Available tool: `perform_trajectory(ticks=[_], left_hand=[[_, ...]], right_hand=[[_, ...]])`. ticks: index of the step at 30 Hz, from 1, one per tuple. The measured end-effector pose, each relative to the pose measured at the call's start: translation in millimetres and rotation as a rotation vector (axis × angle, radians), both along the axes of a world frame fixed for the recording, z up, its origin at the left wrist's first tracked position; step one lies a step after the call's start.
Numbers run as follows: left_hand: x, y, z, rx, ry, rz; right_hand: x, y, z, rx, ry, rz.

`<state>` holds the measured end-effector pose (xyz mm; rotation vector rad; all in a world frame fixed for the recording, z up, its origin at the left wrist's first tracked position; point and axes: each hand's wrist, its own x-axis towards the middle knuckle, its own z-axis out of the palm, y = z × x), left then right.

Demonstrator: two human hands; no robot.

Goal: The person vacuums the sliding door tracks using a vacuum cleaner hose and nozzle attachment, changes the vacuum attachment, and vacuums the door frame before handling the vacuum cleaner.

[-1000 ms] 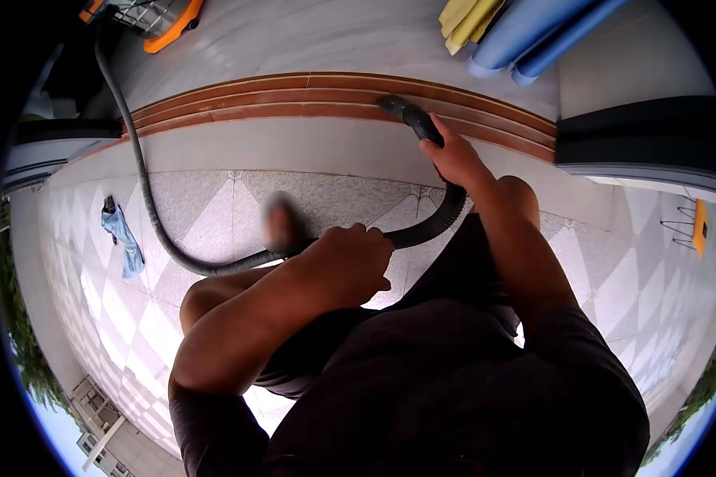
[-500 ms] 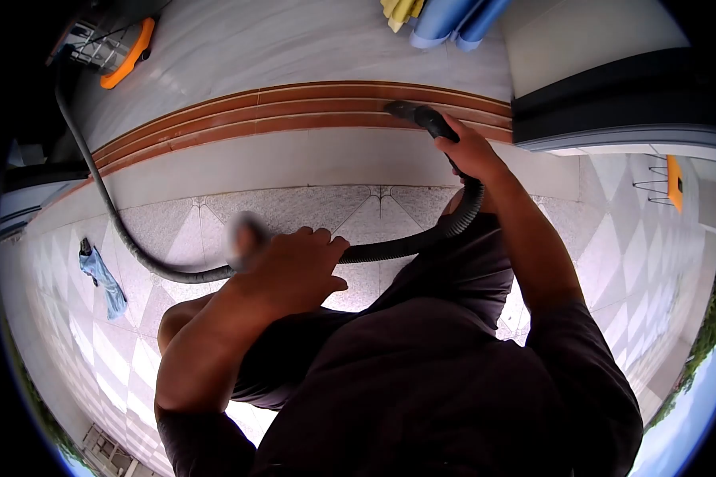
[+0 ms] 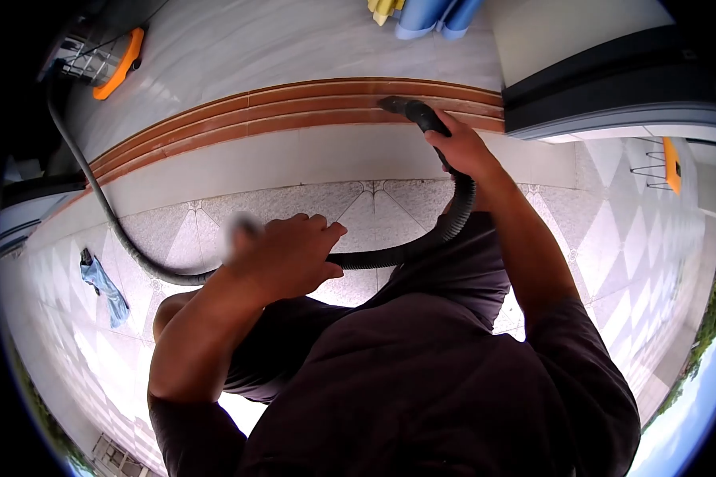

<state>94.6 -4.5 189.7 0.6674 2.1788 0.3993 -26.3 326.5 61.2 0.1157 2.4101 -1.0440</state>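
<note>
Currently, R hand is clamped on the curved black handle, fingers wrapped round it. Nozzle at the handle's end sits on the ribs of the red-brown sill, nr. the far edge & closer to the R end than the L. Ribbed hose bends down from the handle, passes under L hand, then runs L above the near tiled floor & crosses the sill nr. its L end.

L hand: palm down over hose, thumb & fingertips apart; underside hidden, so can't tell if grip is closed.

Surroundings: orange-based unit w/ metal frame at L end of the far grey floor, hose running up beside it. Blue cloth & yellow cloth hang at that floor's far edge, R of ctr. Blue item w/ dark end lies toward L edge of tiled floor; orange-topped wire-legged stand is nr. its R edge.
</note>
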Motion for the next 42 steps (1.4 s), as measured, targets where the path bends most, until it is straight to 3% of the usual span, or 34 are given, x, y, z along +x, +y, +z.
perform_trajectory(ticks=[9, 27, 34, 37, 42], left_hand=[[-8, 0, 6, 0.004, 0.023, 0.016], [-12, 2, 15, 0.006, 0.043, 0.071], [-23, 8, 22, 0.073, 0.116, 0.062], [-24, 9, 23, 0.075, 0.155, 0.039], [-20, 12, 26, 0.083, 0.126, 0.047]], right_hand=[[-12, -37, -8, -0.017, -0.125, 0.019], [0, 85, 4, 0.052, 0.028, -0.334], [-11, 121, 20, 0.017, 0.017, -0.347], [-16, 148, -8, 0.124, 0.124, -0.423], [-7, 177, -18, 0.041, 0.132, -0.586]])
